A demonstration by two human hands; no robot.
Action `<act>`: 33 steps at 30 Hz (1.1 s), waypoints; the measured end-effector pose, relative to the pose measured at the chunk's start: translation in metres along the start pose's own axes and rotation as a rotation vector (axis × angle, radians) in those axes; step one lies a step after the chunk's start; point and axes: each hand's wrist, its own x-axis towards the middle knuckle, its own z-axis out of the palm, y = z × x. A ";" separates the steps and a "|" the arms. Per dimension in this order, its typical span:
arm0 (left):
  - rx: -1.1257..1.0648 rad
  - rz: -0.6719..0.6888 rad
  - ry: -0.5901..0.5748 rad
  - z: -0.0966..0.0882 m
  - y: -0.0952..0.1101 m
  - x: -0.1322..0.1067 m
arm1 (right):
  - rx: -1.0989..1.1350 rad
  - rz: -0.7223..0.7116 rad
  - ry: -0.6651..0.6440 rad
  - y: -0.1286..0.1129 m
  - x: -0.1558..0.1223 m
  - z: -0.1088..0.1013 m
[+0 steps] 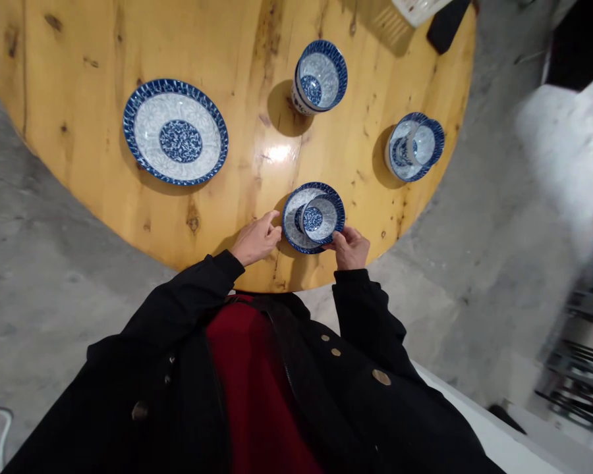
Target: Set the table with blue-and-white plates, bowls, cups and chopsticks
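- Overhead, a grey concrete floor (64, 217) spreads around my round pine table (247, 39), its top knotted and varnished, with my torso at the near edge.
- At the far edge, a white plastic basket (418, 8) lies partly out of frame, touching a black oblong object (447, 23).
- My black buttoned jacket (178, 342) hangs open over a dark red shirt (252, 375), and both sleeves reach onto the table.
- On the left of the tabletop lies a blue-and-white patterned plate (175, 131), well apart from everything else.
- Farther out stands a matching deep bowl (320, 76); to its right, a second bowl (415, 146) holds a smaller one inside.
- Near the table's edge, between my hands, rests a shallow blue-rimmed dish (291, 227).
- Inside that dish sits a small matching bowl (321, 219), off-centre and slightly tilted.
- My right hand (350, 249) is closed on the near rim of that stack; I cannot tell whether it grips dish, bowl or both.
- My left hand (254, 240) is half-curled, holding nothing, its fingertips (277, 220) just beside the dish.
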 end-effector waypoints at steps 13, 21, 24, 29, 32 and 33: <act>0.088 -0.004 0.083 -0.038 -0.011 -0.031 | -0.068 0.049 0.153 -0.018 -0.010 -0.006; 0.078 0.091 0.116 -0.075 -0.007 -0.043 | 0.015 -0.085 0.219 -0.059 -0.028 -0.005; 0.104 0.111 0.141 -0.089 0.002 -0.035 | 0.015 -0.146 0.153 -0.078 -0.026 0.010; 0.168 0.168 0.236 -0.115 0.033 0.002 | 0.017 -0.188 0.022 -0.108 0.021 0.042; 0.240 0.170 0.274 -0.132 0.052 0.034 | 0.022 -0.176 0.026 -0.122 0.072 0.064; 0.267 0.168 0.280 -0.138 0.057 0.046 | 0.014 -0.166 0.040 -0.125 0.090 0.072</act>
